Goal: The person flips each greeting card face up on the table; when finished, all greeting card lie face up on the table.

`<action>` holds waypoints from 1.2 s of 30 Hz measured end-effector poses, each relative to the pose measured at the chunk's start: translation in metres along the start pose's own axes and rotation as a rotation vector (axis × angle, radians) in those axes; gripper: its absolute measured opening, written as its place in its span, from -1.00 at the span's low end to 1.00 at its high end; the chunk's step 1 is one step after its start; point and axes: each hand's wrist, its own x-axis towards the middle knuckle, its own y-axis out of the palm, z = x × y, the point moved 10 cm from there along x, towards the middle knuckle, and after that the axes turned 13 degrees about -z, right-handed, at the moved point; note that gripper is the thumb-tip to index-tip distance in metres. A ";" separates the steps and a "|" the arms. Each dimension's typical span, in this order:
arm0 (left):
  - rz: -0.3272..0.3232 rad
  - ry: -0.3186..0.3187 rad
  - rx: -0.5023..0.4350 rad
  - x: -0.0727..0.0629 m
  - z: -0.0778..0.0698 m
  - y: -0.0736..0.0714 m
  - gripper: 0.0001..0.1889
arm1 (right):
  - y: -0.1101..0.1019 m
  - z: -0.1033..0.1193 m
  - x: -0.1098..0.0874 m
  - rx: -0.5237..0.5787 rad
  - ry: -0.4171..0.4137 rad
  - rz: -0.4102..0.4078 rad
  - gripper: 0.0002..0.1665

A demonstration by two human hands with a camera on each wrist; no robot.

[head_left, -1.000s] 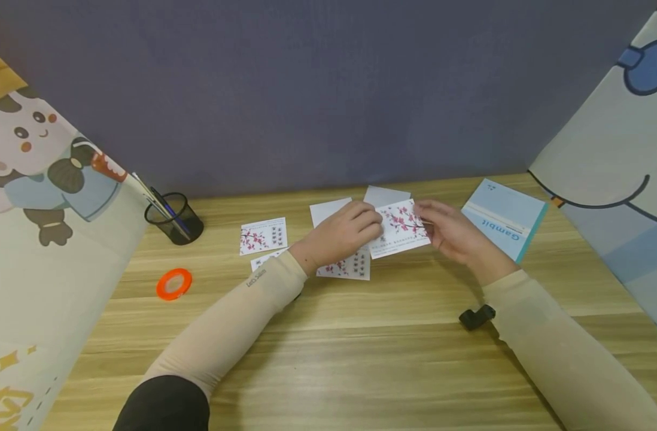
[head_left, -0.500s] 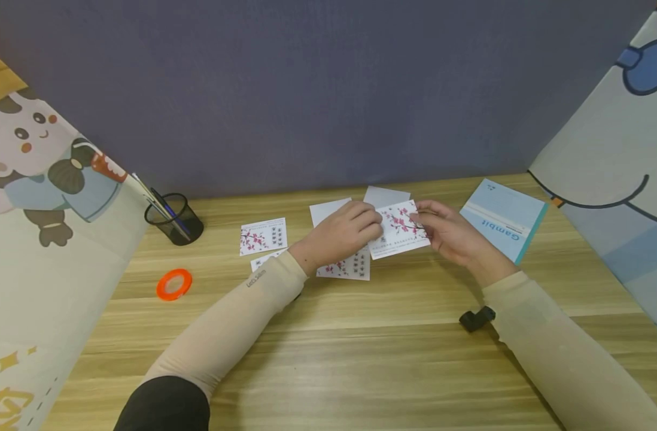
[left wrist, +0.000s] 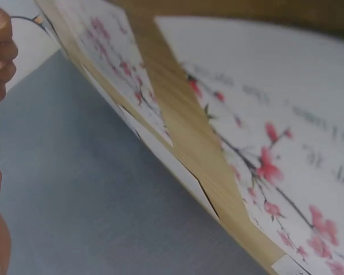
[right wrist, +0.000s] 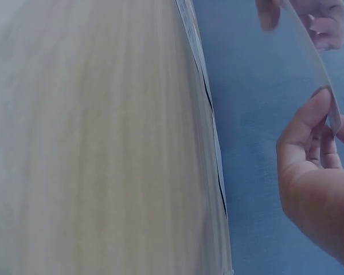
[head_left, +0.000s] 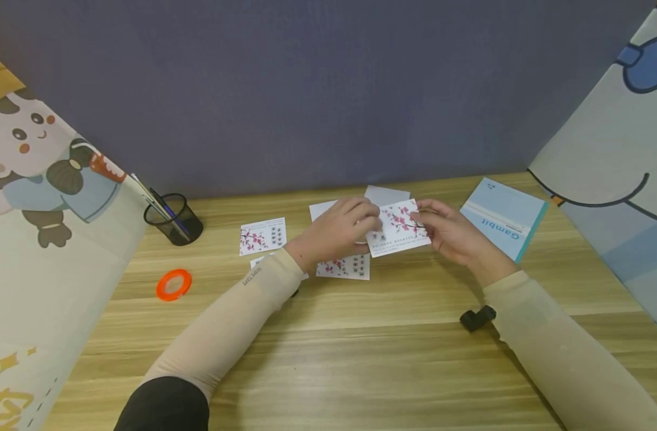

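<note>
A white card (head_left: 400,230) with pink blossom branches and dark characters is held up over the middle of the desk. My right hand (head_left: 448,232) pinches its right edge, thumb in front and fingers behind, as the right wrist view shows. At the left edge is my left hand (head_left: 339,230), its fingertips over the printed face and its thumb apart from the fingers and the card. Beneath the left hand lies a similar blossom card (head_left: 343,267), partly covered by that hand. Another blossom card (head_left: 263,236) lies to the left.
Two plain white cards lie at the back, including one white card (head_left: 388,194) behind the held card. A blue booklet (head_left: 503,215) lies at right. On the left are a black mesh pen holder (head_left: 175,221) and an orange tape roll (head_left: 174,285).
My left thumb has come into sight below the fingers, and the left hand has shifted slightly left. My right hand keeps its pinch on the card, almost unmoved.
</note>
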 end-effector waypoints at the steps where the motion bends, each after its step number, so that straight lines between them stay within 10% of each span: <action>1: 0.006 -0.011 -0.015 0.000 0.001 0.000 -0.52 | -0.001 0.000 0.000 0.001 0.002 -0.003 -0.83; 11: 0.014 -0.165 -0.203 -0.002 0.016 0.002 -0.16 | -0.010 -0.002 0.000 -0.005 0.028 -0.065 -0.81; 20: 0.149 -0.653 -0.376 -0.023 0.060 0.017 -0.25 | -0.012 -0.007 -0.002 -0.211 0.054 -0.061 -0.77; 28: 0.133 -1.186 -0.500 -0.061 0.097 0.026 -0.22 | -0.013 -0.014 -0.001 -0.294 0.075 -0.038 -0.57; 36: 0.186 -1.399 -0.473 -0.090 0.117 0.026 -0.19 | -0.015 -0.017 0.001 -0.294 0.091 -0.041 -0.60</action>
